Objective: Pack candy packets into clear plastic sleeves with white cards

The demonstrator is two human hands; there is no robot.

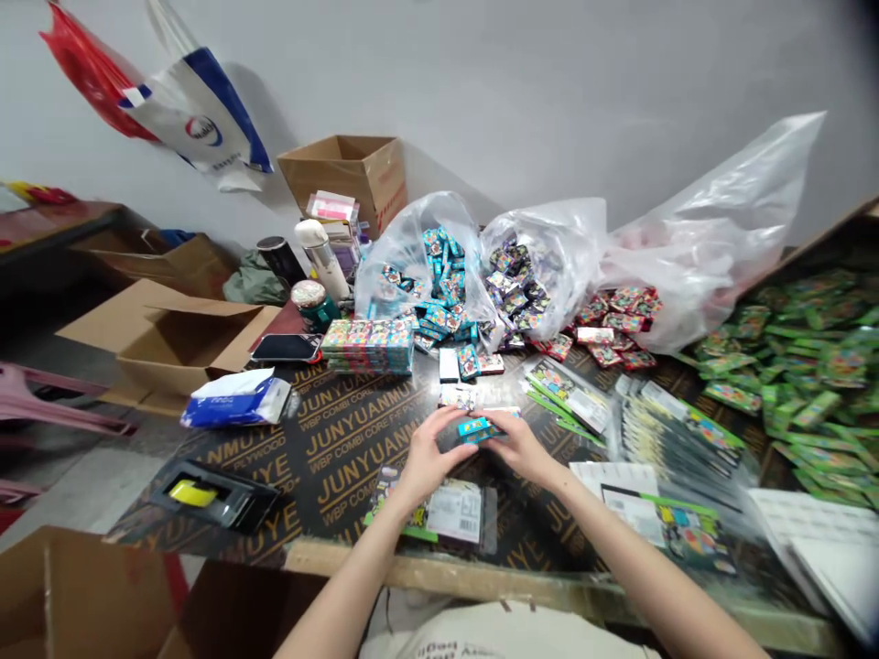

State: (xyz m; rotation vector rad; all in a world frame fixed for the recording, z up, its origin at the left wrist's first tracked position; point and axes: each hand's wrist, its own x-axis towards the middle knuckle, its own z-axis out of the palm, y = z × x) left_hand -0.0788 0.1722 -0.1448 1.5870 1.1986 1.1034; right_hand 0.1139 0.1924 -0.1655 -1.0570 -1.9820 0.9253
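Head view shows both hands close together near the middle of the frame. The left hand [427, 458] and the right hand [514, 448] hold a small blue and yellow pack [475, 430] between their fingers, so the hands are narrow, not wide open. Just below them lies a flat clear packet [453, 511] with a white label. On the dark plywood table [343, 448], a neat stack of packs [367, 346] sits near the middle. Blue packs [436, 275] fill a clear plastic bag [388, 261], and purple packs [515, 284] fill another clear bag [567, 247]. Red packs [611, 316] and green packs [803, 375] lie in loose heaps. So far, few look stacked, and far more lie loose.
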